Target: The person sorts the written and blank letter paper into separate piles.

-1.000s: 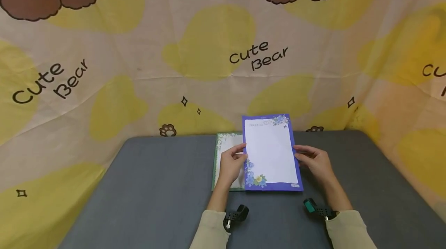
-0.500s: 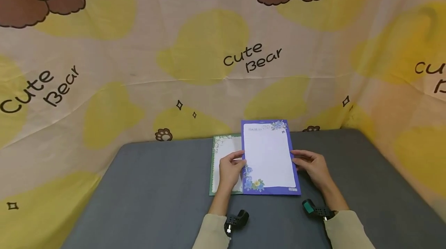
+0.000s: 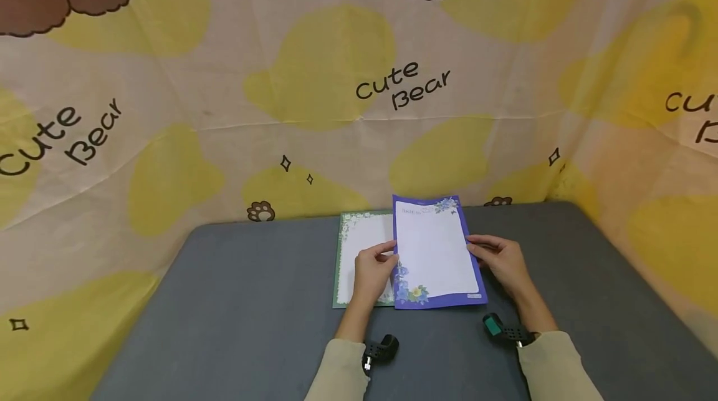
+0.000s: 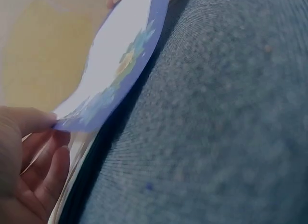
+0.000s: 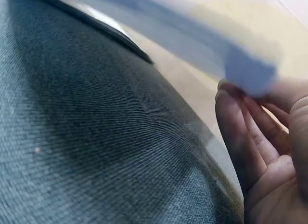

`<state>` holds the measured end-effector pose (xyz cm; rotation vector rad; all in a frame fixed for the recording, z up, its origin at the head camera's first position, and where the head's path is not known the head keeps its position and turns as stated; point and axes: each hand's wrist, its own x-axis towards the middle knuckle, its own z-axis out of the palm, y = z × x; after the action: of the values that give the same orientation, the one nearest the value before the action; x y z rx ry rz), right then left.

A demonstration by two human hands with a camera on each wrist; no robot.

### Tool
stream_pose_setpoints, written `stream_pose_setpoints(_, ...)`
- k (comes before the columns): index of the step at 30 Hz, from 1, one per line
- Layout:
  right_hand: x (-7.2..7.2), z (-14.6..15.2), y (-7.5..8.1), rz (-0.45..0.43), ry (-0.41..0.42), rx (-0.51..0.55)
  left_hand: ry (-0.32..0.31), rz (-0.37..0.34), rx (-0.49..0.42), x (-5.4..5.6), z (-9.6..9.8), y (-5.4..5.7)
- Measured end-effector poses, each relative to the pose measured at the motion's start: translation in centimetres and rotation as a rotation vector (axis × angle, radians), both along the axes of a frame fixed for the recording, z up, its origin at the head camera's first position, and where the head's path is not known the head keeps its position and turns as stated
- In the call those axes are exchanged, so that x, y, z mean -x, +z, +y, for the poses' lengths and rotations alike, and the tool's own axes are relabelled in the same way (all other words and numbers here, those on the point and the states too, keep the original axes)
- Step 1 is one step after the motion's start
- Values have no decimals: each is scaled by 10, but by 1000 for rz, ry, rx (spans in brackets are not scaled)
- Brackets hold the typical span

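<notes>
Both hands pinch the side edges of a purple-bordered sheet of stationery paper [image 3: 434,251] printed with blue flowers. My left hand [image 3: 371,273] has its left edge between thumb and fingers; my right hand [image 3: 505,264] has the right edge. In the left wrist view the paper [image 4: 113,55] bows and is raised over the cloth, with the left thumb [image 4: 33,120] on top. The right wrist view shows the right fingers [image 5: 236,132] under the blurred paper corner [image 5: 250,74]. A green-bordered floral sheet [image 3: 359,251] lies on the table, partly covered by the purple one and the left hand.
A grey cloth-covered table [image 3: 252,314] extends around the papers. Behind it hangs a curtain [image 3: 314,89] with yellow patches and bear prints. Each wrist wears a black strap device, one on the left wrist [image 3: 381,349] and one on the right [image 3: 505,329].
The purple sheet has come down slightly toward the table and nearer me, with both hands still pinching it. Its tilt shifts a little, and the head view has shifted slightly.
</notes>
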<state>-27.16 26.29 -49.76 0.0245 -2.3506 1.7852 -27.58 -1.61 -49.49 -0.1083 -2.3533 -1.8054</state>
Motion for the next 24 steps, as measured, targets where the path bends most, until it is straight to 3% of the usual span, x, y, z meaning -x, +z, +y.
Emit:
stream_pose_setpoints(6, 0, 1, 0, -13, -59, -57, -38, 18, 96, 0, -2, -3)
stream_pose_setpoints(12, 3, -1, 0, -18, -150, -111, -89, 21, 327, 1, -1, -4)
stream_pose_setpoints(18, 1, 3, 3, -24, -181, -184, -124, 14, 507, 1, 8, 7)
stream_pose_setpoints(24, 0, 2, 5, -36, -214, -215, -116, 43, 578, 0, 20, 14)
